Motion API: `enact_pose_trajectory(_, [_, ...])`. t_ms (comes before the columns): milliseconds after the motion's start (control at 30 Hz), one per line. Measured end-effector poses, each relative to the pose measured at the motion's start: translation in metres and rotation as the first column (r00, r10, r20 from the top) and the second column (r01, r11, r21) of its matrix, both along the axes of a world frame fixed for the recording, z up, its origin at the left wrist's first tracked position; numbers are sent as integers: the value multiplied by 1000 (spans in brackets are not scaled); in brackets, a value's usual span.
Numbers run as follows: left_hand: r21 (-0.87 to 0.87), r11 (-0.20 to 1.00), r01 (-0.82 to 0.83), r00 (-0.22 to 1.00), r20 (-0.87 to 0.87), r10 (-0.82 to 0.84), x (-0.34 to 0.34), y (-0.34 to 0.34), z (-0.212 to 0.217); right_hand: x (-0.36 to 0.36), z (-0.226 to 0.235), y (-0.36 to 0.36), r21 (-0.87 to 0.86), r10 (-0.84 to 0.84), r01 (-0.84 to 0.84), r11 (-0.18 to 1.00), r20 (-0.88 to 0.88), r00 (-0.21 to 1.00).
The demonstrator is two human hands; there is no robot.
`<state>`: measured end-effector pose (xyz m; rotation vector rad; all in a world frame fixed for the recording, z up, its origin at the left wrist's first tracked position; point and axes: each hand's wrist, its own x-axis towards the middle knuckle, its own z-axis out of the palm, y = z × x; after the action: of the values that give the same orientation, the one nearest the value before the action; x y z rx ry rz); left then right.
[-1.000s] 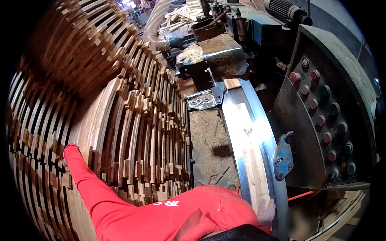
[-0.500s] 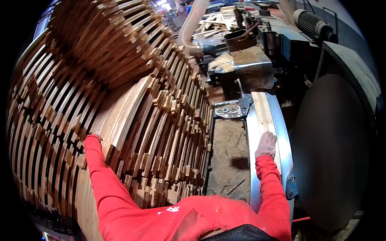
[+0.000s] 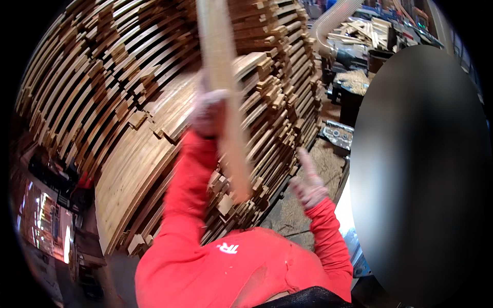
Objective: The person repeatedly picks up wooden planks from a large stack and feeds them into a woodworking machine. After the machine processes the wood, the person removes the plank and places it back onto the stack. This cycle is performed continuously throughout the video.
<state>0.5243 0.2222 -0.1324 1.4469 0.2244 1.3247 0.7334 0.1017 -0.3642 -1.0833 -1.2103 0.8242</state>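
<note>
My left hand (image 3: 208,112) is closed round a long wooden board (image 3: 226,97), lifted off the stack and blurred by motion. The board stands lengthwise in view, its upper end running out of the picture. Behind it rises a tall stack of wooden boards (image 3: 138,154), whose lower layer has bare tops beside my left arm. My right hand (image 3: 309,187) is open in the air between the stack and the machine, thumb and fingers apart, holding nothing.
At the right stands a machine with a metal bracket (image 3: 337,134) and a heap of wood shavings (image 3: 353,81); a dark blurred oval hides much of it. A ribbed hose (image 3: 328,25) comes down at the back, near a pile of loose wood strips (image 3: 362,32).
My left hand has picked a board off the stack and raised it. My right hand has left the wood on the machine's metal bed and moved left. The view has swung left.
</note>
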Motion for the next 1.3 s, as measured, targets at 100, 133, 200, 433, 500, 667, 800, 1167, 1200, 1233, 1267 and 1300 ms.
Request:
enact_pose_trajectory(100, [109,969,222,963,133,-235,117,-21,-46,-25,60,-39,217,-172,121,969,234,957])
enact_pose_trajectory(133, [10,927,376,914,163,-372,142,-23,-74,-18,50,-44,111,-334,317,942,205,920])
enact_pose_trajectory(200, [-265,751,605,796,176,-579,189,-32,-129,-7,14,-81,16,-593,652,758,432,679])
enact_pose_trajectory(433, [-781,393,485,205,-335,-920,190,-115,-266,-108,-49,-353,-104,-334,960,261,923,191])
enact_pose_trajectory(500, [-732,431,528,169,-406,-898,185,-125,-251,-126,-47,-366,-231,-340,957,175,898,279])
enact_pose_trajectory(667, [-692,590,415,377,-460,-804,199,-93,-200,-68,-41,-263,-41,-453,986,163,885,112])
enact_pose_trajectory(800, [42,944,327,553,-819,-155,145,-5,-110,42,-76,-136,201,-578,966,165,813,-71])
enact_pose_trajectory(1167, [674,725,-146,-634,-626,454,-40,230,-12,60,-55,-96,-60,-477,973,224,863,163])
enact_pose_trajectory(1200, [698,705,-124,-676,-580,455,-23,219,-11,33,-56,-127,-158,-432,964,214,870,239])
enact_pose_trajectory(1233, [717,691,-92,-713,-532,457,5,193,-5,11,-75,-168,104,-462,961,254,887,26])
enact_pose_trajectory(1267, [730,681,-66,-761,-478,439,15,178,-8,-12,-60,-205,123,-483,936,330,874,55])
enact_pose_trajectory(1300, [745,664,-73,-748,-481,457,13,185,-10,-40,-62,-242,135,-441,934,330,897,26])
